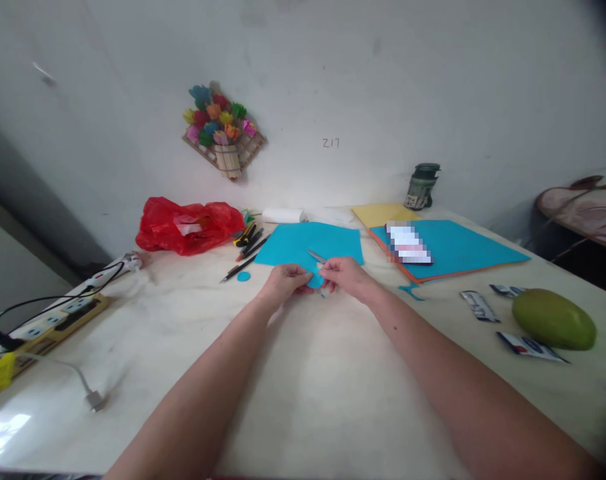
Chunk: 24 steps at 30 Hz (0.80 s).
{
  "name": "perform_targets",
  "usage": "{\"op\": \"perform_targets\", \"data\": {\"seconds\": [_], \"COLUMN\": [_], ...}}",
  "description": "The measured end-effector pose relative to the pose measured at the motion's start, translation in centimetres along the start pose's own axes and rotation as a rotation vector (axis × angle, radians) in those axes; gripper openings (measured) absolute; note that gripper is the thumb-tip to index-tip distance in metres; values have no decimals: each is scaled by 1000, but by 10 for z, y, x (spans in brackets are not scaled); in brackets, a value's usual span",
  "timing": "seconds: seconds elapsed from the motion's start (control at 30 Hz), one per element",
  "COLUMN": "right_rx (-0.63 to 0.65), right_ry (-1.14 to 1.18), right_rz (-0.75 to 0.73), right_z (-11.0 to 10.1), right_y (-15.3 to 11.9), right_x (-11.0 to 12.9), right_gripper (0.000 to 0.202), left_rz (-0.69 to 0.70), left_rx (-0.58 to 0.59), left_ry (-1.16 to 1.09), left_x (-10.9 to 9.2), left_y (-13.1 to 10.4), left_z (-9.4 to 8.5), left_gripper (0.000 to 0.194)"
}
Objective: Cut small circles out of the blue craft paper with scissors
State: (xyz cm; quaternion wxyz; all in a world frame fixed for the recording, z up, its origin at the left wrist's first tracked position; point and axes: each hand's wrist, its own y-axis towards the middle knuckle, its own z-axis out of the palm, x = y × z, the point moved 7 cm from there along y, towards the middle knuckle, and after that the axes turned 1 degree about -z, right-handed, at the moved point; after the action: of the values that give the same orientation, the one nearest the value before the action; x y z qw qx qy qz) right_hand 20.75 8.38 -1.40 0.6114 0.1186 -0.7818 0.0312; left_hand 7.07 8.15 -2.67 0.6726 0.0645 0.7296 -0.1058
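A small, rounded blue paper piece point(315, 279) is held up between my two hands near the middle of the table. My left hand point(285, 283) pinches its left edge. Fingers of my right hand point(345, 273) are closed at its right edge. Just beyond the right fingers, scissors point(315, 255) show only their pointed blades, angled away to the left; whether the right hand also holds them I cannot tell. A large blue sheet point(307, 239) lies behind the hands. To the left rests a small blue paper disc point(243, 276). A tiny blue scrap point(323, 295) is below the fingers.
Pens point(250, 252) and a red plastic bag point(190, 225) lie at the back left. A power strip point(47, 327) and cable plug point(94, 400) are left. Rightward are stacked coloured sheets point(463, 247), a phone point(409, 244), paper offcut point(411, 291), packets point(479, 307), a green fruit point(553, 319) and bottle point(423, 187).
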Motion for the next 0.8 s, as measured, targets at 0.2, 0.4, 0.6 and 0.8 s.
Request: {"op": "perform_targets", "data": {"seconds": [0.2, 0.4, 0.6, 0.8], "right_rx": [-39, -52, -75, -91], "right_ry": [42, 45, 60, 54], "right_rz": [39, 67, 70, 58], "right_z": [0, 1, 3, 3], "right_y": [0, -2, -4, -2], "right_x": [-4, -2, 0, 0], "right_gripper": [18, 16, 16, 17], "left_rz": [-25, -25, 2, -9], "left_rx": [-9, -15, -43, -61], "left_ry": [-34, -65, -63, -62], "left_x": [0, 1, 3, 4], "left_y": [-5, -6, -3, -2], "left_z": [4, 6, 5, 4], "left_gripper": [38, 40, 40, 39]}}
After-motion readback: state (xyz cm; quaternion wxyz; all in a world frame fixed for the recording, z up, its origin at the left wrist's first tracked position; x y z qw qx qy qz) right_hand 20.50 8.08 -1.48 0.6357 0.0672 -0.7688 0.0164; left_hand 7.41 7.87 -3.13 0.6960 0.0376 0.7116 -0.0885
